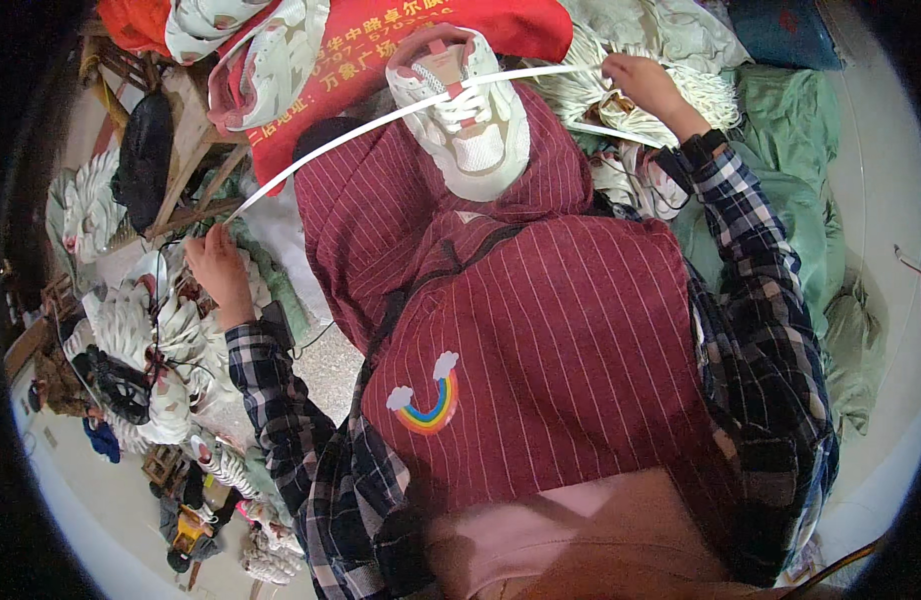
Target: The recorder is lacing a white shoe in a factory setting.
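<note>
- Lace (341, 137): white, flat, drawn out in a long shallow curve above the lap, crossing over the shoe. Whether it is threaded there—cannot tell.
- Left hand (219, 265): fingers closed, apparently pinching the lace near its lower-left end; exact fingertip contact small in view.
- Right hand (646, 85): thumb and fingers closed on the lace at the upper right, beside a heap of pale cords (716, 97).
- Shoe (471, 150): white with pinkish-red parts, resting on the striped maroon apron (541, 370) over the lap, toe toward the wearer, opening away. Neither hand touches it.
- Handling, lace (judgement): very light, limp, easily twisted; little risk of breakage. Best held by fingertip pinch close to each end, flat side kept untwisted.
- Handling, shoe (judgement): light; sole probably firm, upper and tongue softer. Grip around the heel or along the sole edges—pressing the upper could crease or smudge the pale surface. Loosely propped, so a sideways tug might tip it.
</note>
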`<state>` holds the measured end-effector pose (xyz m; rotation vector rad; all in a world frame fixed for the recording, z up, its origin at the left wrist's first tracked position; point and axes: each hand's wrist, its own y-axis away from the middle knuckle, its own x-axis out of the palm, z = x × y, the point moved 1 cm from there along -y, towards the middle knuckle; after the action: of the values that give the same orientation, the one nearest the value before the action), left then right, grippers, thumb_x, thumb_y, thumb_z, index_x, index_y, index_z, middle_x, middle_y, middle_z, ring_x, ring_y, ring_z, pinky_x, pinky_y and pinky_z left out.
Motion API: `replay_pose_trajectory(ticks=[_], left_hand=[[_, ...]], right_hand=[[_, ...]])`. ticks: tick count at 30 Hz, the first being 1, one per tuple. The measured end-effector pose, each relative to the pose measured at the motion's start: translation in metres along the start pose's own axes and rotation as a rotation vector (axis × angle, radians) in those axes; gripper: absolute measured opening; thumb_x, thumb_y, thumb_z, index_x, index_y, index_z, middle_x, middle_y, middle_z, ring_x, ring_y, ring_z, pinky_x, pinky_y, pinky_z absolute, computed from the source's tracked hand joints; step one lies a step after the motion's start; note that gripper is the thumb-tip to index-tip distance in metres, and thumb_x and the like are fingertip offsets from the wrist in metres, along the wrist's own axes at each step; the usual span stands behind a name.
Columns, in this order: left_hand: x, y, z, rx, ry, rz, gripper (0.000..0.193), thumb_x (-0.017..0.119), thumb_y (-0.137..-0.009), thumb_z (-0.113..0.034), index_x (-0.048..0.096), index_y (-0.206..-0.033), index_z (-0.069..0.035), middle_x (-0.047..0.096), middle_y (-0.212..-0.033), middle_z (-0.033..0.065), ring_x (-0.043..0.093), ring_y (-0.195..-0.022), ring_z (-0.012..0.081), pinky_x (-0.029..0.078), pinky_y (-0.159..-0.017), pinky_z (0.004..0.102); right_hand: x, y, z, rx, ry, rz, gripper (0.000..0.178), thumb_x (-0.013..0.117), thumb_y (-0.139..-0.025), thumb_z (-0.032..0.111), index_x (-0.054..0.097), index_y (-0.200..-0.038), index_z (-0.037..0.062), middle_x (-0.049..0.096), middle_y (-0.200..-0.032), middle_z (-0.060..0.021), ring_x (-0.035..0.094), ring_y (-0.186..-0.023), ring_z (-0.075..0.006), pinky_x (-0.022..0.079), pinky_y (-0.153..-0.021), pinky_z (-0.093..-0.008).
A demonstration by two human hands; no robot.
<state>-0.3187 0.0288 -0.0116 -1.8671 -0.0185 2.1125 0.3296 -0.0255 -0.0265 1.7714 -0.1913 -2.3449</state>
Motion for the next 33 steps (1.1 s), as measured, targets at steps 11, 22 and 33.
replay_pose_trajectory(ticks=[11,22,33], left_hand=[[0.013,-0.006,0.015,-1.158,1.955,-0.224,0.031,0.047,-0.099,-0.010,0.049,-0.124,0.009,0.062,-0.104,0.0149,0.061,-0.080,0.0186,0.051,-0.069,0.0271],[-0.076,-0.064,-0.201,-0.211,1.645,0.133,0.029,0.050,-0.098,-0.017,0.050,-0.118,0.004,0.067,-0.097,0.0115,0.061,-0.073,0.0115,0.049,-0.065,0.0225],[-0.049,-0.056,-0.254,-0.102,1.318,0.476,0.019,0.057,-0.095,-0.018,0.062,-0.094,0.000,0.064,-0.077,0.0030,0.055,-0.067,0.0055,0.042,-0.059,0.0200]], right_hand=[[0.033,-0.018,-0.123,0.502,-2.009,-0.651,0.019,0.040,-0.098,0.005,0.050,-0.110,-0.0059,0.060,-0.106,-0.0184,0.063,-0.096,-0.0245,0.056,-0.080,-0.0333],[-0.031,-0.019,0.111,0.178,-1.031,-0.212,0.022,0.057,-0.091,0.017,0.064,-0.105,0.0029,0.067,-0.086,-0.0057,0.060,-0.066,-0.0106,0.045,-0.056,-0.0225],[-0.016,-0.025,0.145,-0.073,-0.691,-0.103,0.026,0.062,-0.087,0.030,0.068,-0.094,0.0063,0.068,-0.080,-0.0087,0.066,-0.073,-0.0200,0.050,-0.070,-0.0331]])
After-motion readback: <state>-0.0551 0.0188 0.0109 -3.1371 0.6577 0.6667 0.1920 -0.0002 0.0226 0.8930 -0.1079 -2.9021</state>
